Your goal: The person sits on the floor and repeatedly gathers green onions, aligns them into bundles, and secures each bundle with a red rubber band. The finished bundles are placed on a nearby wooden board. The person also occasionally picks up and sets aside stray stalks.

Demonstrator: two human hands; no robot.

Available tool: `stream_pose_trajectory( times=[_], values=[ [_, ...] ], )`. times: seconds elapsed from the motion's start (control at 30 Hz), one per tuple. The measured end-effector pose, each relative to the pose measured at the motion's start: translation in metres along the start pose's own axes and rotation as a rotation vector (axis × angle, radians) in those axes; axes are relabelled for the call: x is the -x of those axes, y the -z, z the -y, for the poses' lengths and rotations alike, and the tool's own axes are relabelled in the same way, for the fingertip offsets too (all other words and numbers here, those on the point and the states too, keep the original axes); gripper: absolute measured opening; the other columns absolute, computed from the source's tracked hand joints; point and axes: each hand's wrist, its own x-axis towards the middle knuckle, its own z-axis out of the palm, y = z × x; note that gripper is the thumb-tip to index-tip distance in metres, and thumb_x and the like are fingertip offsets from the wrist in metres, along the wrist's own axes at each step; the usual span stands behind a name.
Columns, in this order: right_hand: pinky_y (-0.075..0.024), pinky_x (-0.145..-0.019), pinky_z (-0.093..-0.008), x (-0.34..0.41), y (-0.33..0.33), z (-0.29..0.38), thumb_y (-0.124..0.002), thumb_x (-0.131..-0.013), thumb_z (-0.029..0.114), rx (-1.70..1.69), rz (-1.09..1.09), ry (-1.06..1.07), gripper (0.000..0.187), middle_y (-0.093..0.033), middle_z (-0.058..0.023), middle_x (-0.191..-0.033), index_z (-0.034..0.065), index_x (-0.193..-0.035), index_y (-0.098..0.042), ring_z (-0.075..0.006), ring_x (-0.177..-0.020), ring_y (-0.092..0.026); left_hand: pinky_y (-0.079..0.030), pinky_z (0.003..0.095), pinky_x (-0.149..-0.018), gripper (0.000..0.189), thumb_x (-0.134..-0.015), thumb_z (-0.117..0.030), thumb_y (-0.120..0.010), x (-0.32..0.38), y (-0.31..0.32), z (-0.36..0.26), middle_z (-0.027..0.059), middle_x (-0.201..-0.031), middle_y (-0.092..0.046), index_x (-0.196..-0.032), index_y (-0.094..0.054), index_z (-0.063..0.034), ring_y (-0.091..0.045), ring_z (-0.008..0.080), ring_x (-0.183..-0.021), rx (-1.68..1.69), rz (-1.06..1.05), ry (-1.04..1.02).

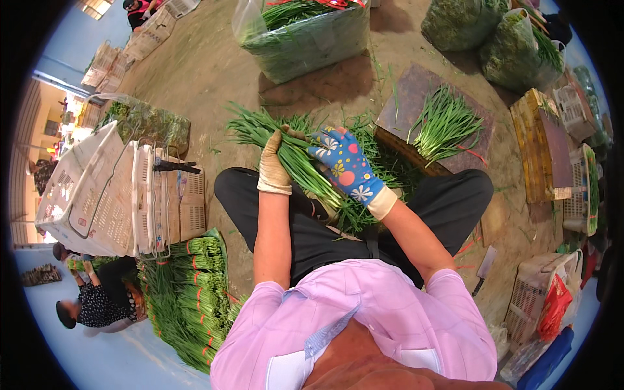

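Between my legs I hold a bunch of garlic chives (303, 170), leaves to the upper left and pale stem ends toward my lap. My left hand (274, 163), in a beige work glove, clasps the bunch from the left. My right hand (347, 165), in a blue flower-print glove, grips it from the right; its fingertips are partly hidden. Loose green leaves (360, 214) lie below and behind the hands. To the right, a looser bunch of chives (446, 126) rests on a dark board (404, 100), with a red tie (472, 153) by its stems.
White plastic crates (168, 200) stand at left, above stacked tied bunches (195, 292). A large plastic bag of greens (312, 44) stands ahead. A cleaver (485, 268) lies on the floor at right, near another crate (526, 297). A co-worker (100, 304) sits at lower left.
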Motion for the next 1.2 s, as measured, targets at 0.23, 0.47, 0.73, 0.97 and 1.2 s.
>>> stream_pose_trajectory(
  times=[0.23,0.47,0.73,0.97,1.2],
  values=[
    [-0.0531,-0.1,-0.0363,-0.002,0.009,-0.021,-0.079,-0.089,0.0,-0.611,-0.262,-0.248,0.02,-0.073,-0.0129,-0.126,0.0033,-0.108,-0.076,-0.0263,-0.115,-0.069,-0.062,0.0491,-0.085,0.031,-0.1,-0.03,-0.073,0.001,0.01,0.001,0.0148,-0.104,-0.074,-0.119,-0.067,-0.0064,-0.073,0.0321,-0.094,-0.078,-0.086,0.003],
    [-0.0511,-0.105,-0.0389,0.018,0.048,-0.083,-0.075,-0.095,0.02,-0.325,-0.085,-0.592,0.032,-0.073,-0.0147,-0.129,0.0029,-0.123,-0.073,-0.0283,-0.123,-0.067,-0.061,0.0495,-0.089,0.029,-0.099,-0.025,-0.075,0.002,0.026,-0.014,0.0094,-0.098,-0.076,-0.121,-0.07,-0.0078,-0.073,0.0281,-0.094,-0.046,-0.01,-0.041],
    [-0.0451,-0.114,-0.0411,0.035,0.027,-0.051,-0.078,-0.094,0.044,-0.614,0.161,-0.448,0.071,-0.063,-0.0207,-0.144,0.0019,-0.147,-0.057,-0.0333,-0.135,-0.059,-0.057,0.0458,-0.094,0.02,-0.097,-0.019,-0.075,-0.004,0.027,-0.028,0.0033,-0.091,-0.072,-0.113,-0.069,-0.0076,-0.07,0.0225,-0.091,0.014,0.044,-0.149],
    [-0.0387,-0.12,-0.0402,0.01,-0.014,-0.027,-0.077,-0.087,0.063,-0.714,0.526,-0.425,0.115,-0.046,-0.0274,-0.16,-0.0022,-0.165,-0.023,-0.0351,-0.147,-0.047,-0.059,0.0435,-0.084,0.033,-0.094,-0.027,-0.076,0.004,-0.001,-0.011,0.0106,-0.086,-0.071,-0.116,-0.067,-0.0027,-0.07,0.0262,-0.083,-0.318,-0.117,-0.199],
    [-0.0331,-0.124,-0.039,0.023,-0.024,-0.017,-0.092,-0.077,0.047,-0.784,0.455,-0.569,0.128,-0.037,-0.0281,-0.164,-0.0085,-0.164,-0.016,-0.0332,-0.151,-0.04,-0.055,0.0364,-0.073,0.032,-0.084,-0.014,-0.086,0.011,-0.057,0.023,0.005,-0.095,-0.069,-0.11,-0.069,-0.0047,-0.066,0.0165,-0.082,-0.674,-0.023,-0.434]
  ],
)
